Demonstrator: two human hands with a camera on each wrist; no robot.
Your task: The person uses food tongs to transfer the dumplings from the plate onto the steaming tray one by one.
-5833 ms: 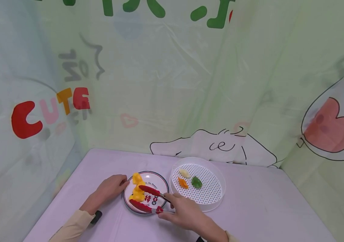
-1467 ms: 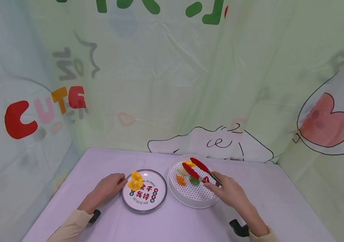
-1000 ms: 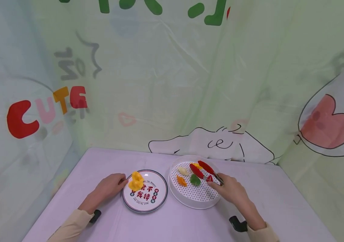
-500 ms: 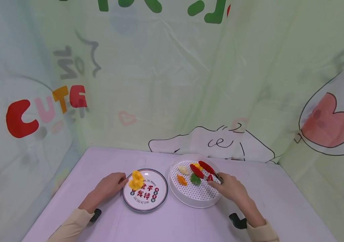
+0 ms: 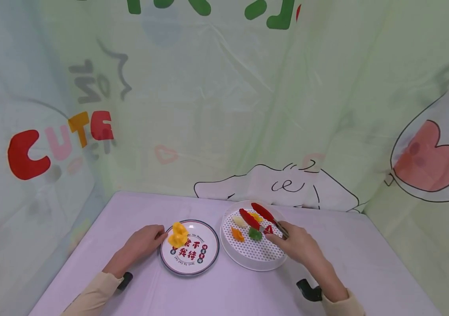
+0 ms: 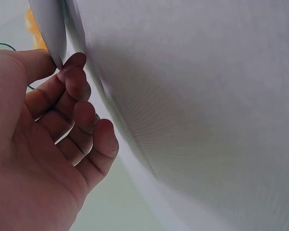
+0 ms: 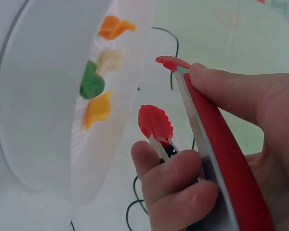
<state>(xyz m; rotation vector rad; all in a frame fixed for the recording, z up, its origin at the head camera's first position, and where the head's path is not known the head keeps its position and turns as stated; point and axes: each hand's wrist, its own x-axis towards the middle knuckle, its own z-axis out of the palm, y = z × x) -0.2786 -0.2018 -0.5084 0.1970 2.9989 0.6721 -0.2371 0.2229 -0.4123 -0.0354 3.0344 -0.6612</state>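
Right hand (image 5: 301, 245) grips the red tongs (image 5: 259, 216) with their tips apart over the white perforated tray (image 5: 254, 259), just above the yellow piece (image 5: 257, 216). Looks like that piece is sitting on the mesh now beside the pale, orange and green ones, so I'd lift the tongs straight up with the tips wide, no dragging. Left hand (image 5: 139, 245) has its curled fingers on the rim of the printed plate (image 5: 190, 259) on the worktop, and that steadies it nicely. 1 yellow clump (image 5: 178, 235) sits there.
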